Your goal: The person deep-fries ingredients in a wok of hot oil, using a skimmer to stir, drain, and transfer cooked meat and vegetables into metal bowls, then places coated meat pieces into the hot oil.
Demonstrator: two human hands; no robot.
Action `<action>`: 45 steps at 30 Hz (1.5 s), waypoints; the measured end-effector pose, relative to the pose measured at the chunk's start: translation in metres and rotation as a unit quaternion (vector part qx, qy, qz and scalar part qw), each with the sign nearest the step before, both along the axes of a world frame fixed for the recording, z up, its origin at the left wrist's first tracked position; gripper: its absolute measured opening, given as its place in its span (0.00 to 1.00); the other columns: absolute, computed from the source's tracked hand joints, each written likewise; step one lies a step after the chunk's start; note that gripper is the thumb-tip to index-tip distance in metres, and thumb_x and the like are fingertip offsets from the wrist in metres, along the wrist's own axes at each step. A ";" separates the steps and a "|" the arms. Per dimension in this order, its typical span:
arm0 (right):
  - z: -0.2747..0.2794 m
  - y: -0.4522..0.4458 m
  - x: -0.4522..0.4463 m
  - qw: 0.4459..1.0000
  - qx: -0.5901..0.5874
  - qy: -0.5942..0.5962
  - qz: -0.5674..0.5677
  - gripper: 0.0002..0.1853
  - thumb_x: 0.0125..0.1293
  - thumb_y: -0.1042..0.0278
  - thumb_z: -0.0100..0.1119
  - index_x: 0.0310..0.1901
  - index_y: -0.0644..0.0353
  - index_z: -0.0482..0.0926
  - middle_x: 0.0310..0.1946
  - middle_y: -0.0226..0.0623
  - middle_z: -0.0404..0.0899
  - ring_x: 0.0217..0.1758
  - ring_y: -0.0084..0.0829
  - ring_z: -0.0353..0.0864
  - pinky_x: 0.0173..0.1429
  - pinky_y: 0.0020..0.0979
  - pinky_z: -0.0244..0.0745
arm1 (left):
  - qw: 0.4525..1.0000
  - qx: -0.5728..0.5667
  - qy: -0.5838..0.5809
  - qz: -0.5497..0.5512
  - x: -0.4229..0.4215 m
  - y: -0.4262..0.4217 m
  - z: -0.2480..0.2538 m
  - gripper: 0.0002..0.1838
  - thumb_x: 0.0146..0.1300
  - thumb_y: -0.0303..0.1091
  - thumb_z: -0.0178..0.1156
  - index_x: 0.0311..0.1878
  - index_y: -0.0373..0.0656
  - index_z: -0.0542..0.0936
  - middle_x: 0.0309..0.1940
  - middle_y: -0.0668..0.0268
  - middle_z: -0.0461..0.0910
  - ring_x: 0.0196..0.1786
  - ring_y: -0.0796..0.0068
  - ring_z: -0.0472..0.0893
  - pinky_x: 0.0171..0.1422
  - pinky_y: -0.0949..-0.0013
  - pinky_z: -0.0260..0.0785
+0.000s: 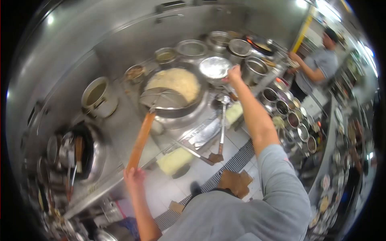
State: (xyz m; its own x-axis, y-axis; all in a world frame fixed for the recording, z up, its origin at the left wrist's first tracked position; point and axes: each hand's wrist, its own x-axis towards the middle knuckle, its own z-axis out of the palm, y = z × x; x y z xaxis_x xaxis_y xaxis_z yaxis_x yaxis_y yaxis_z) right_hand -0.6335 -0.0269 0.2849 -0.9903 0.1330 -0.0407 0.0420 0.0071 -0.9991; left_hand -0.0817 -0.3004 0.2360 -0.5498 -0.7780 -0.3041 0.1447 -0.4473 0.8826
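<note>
My left hand point(134, 176) is closed around the long wooden handle of a wide skimmer point(163, 97). The skimmer's metal head lies over the near side of a big wok point(177, 111), which holds a pale, foamy-looking mass point(175, 80). To the right, my right hand point(233, 74) is closed on the near right rim of a shiny round metal bowl point(215, 67), just beside the wok. What the bowl contains, if anything, cannot be made out. Below that hand, a ladle point(223, 116) with a long handle rests on the stove front.
A large pot point(99, 98) stands left of the wok, near a second wok point(90, 148) with utensils. Metal pots point(255, 70) and strainers line the back right. Beyond them, a co-worker point(321, 64) stands near many seasoning containers point(293, 119). Cardboard point(235, 182) lies on the floor.
</note>
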 end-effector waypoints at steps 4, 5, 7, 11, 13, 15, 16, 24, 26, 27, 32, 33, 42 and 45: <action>-0.071 0.109 0.070 0.987 -0.152 -0.049 0.010 0.25 0.60 0.77 0.52 0.55 0.52 0.54 0.35 0.44 0.71 0.26 0.37 0.77 0.26 0.46 0.81 | 0.996 0.084 0.032 0.002 -0.002 -0.004 -0.052 0.14 0.63 0.43 0.59 0.46 0.46 0.73 0.31 0.65 0.77 0.33 0.74 0.77 0.34 0.72 0.71; -0.085 0.141 0.094 0.983 -0.171 -0.067 -0.016 0.24 0.61 0.75 0.53 0.56 0.51 0.56 0.38 0.45 0.72 0.30 0.39 0.79 0.28 0.45 0.82 | 0.991 0.120 0.054 -0.006 -0.003 -0.007 -0.066 0.14 0.63 0.44 0.59 0.44 0.45 0.74 0.32 0.65 0.77 0.33 0.74 0.76 0.35 0.72 0.71; -0.116 0.213 0.155 0.965 -0.249 -0.065 -0.055 0.19 0.59 0.75 0.54 0.50 0.53 0.62 0.41 0.41 0.72 0.40 0.40 0.78 0.37 0.48 0.80 | 0.987 0.102 0.108 -0.060 -0.008 -0.008 -0.085 0.15 0.64 0.45 0.59 0.41 0.42 0.75 0.32 0.63 0.77 0.33 0.73 0.76 0.35 0.71 0.71; -0.143 0.379 0.311 0.949 -0.209 -0.039 -0.232 0.18 0.55 0.76 0.56 0.48 0.55 0.67 0.39 0.36 0.72 0.38 0.34 0.77 0.33 0.39 0.77 | 0.966 0.148 0.185 -0.108 -0.007 -0.016 -0.104 0.19 0.62 0.41 0.59 0.50 0.38 0.74 0.38 0.59 0.79 0.39 0.66 0.78 0.43 0.65 0.74; -0.173 0.476 0.387 0.920 -0.143 0.066 -0.358 0.16 0.55 0.78 0.57 0.46 0.55 0.68 0.34 0.35 0.73 0.29 0.32 0.77 0.23 0.37 0.75 | 0.953 0.162 0.203 -0.157 -0.008 -0.002 -0.098 0.22 0.59 0.41 0.63 0.54 0.41 0.76 0.44 0.57 0.80 0.44 0.61 0.80 0.47 0.61 0.74; -0.178 0.571 0.478 0.845 0.144 -0.027 -0.515 0.16 0.56 0.78 0.54 0.47 0.58 0.69 0.35 0.38 0.74 0.37 0.30 0.77 0.33 0.36 0.76 | 0.963 0.121 0.142 -0.192 -0.034 0.040 -0.108 0.22 0.59 0.41 0.63 0.54 0.41 0.76 0.44 0.57 0.80 0.44 0.61 0.80 0.47 0.62 0.74; -0.157 0.595 0.526 0.787 0.230 -0.012 -0.572 0.16 0.57 0.76 0.53 0.49 0.58 0.69 0.38 0.45 0.77 0.41 0.40 0.79 0.44 0.40 0.75 | 0.968 0.098 0.100 -0.207 -0.048 0.062 -0.115 0.22 0.59 0.41 0.63 0.54 0.41 0.76 0.44 0.57 0.80 0.44 0.61 0.80 0.46 0.62 0.74; -0.123 0.731 0.773 0.618 0.201 -0.165 -0.742 0.18 0.58 0.71 0.55 0.52 0.55 0.72 0.42 0.52 0.77 0.48 0.49 0.78 0.54 0.43 0.70 | 0.953 -0.046 -0.075 -0.290 -0.115 0.223 -0.154 0.21 0.61 0.40 0.60 0.54 0.40 0.75 0.44 0.58 0.79 0.42 0.63 0.79 0.45 0.63 0.73; -0.165 0.746 0.799 0.547 0.335 -0.218 -0.736 0.20 0.58 0.71 0.55 0.54 0.53 0.72 0.41 0.52 0.77 0.45 0.50 0.79 0.52 0.42 0.72 | 0.945 -0.068 -0.098 -0.305 -0.123 0.251 -0.160 0.21 0.61 0.40 0.60 0.54 0.40 0.75 0.43 0.58 0.79 0.42 0.64 0.78 0.44 0.64 0.73; -0.188 0.753 0.812 0.469 0.465 -0.264 -0.703 0.22 0.58 0.70 0.55 0.56 0.52 0.71 0.41 0.51 0.77 0.42 0.50 0.80 0.50 0.42 0.74 | 0.940 -0.078 -0.108 -0.313 -0.126 0.264 -0.163 0.21 0.62 0.40 0.59 0.54 0.39 0.75 0.43 0.58 0.79 0.41 0.64 0.78 0.44 0.64 0.73; -0.210 0.760 0.816 0.692 0.014 -0.238 -0.682 0.25 0.60 0.71 0.52 0.61 0.54 0.66 0.53 0.50 0.73 0.40 0.42 0.83 0.30 0.38 0.83 | 0.925 -0.125 -0.140 -0.331 -0.135 0.304 -0.166 0.20 0.63 0.40 0.58 0.54 0.39 0.74 0.43 0.58 0.78 0.40 0.65 0.78 0.43 0.65 0.72; -0.205 0.760 0.810 0.736 -0.052 -0.229 -0.635 0.27 0.59 0.71 0.52 0.63 0.54 0.63 0.53 0.49 0.73 0.41 0.41 0.83 0.30 0.41 0.84 | 0.923 -0.134 -0.145 -0.330 -0.135 0.309 -0.168 0.20 0.63 0.40 0.58 0.54 0.39 0.74 0.43 0.58 0.78 0.40 0.65 0.77 0.43 0.65 0.72; -0.131 0.856 0.738 0.810 -0.213 -0.067 -0.542 0.30 0.57 0.75 0.46 0.64 0.60 0.58 0.50 0.50 0.74 0.36 0.45 0.83 0.27 0.40 0.84 | 0.912 -0.192 -0.182 -0.313 -0.130 0.326 -0.168 0.19 0.65 0.39 0.55 0.55 0.37 0.73 0.43 0.58 0.77 0.39 0.67 0.76 0.41 0.66 0.71; -0.110 0.938 0.725 0.784 -0.154 -0.020 -0.601 0.21 0.62 0.72 0.47 0.57 0.67 0.62 0.43 0.49 0.77 0.31 0.46 0.82 0.29 0.39 0.84 | 0.910 -0.210 -0.189 -0.304 -0.130 0.329 -0.167 0.19 0.65 0.39 0.54 0.55 0.37 0.73 0.43 0.58 0.76 0.38 0.68 0.76 0.40 0.67 0.71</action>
State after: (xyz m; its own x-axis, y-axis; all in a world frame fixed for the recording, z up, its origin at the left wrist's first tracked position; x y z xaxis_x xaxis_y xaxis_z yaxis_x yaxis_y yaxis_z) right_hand 0.0912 0.9108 0.1749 -0.1548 0.9468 -0.2821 -0.1360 -0.3032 -0.9432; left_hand -0.2118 0.0290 0.0692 -0.8352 -0.4559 -0.3076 -0.3665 0.0444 0.9294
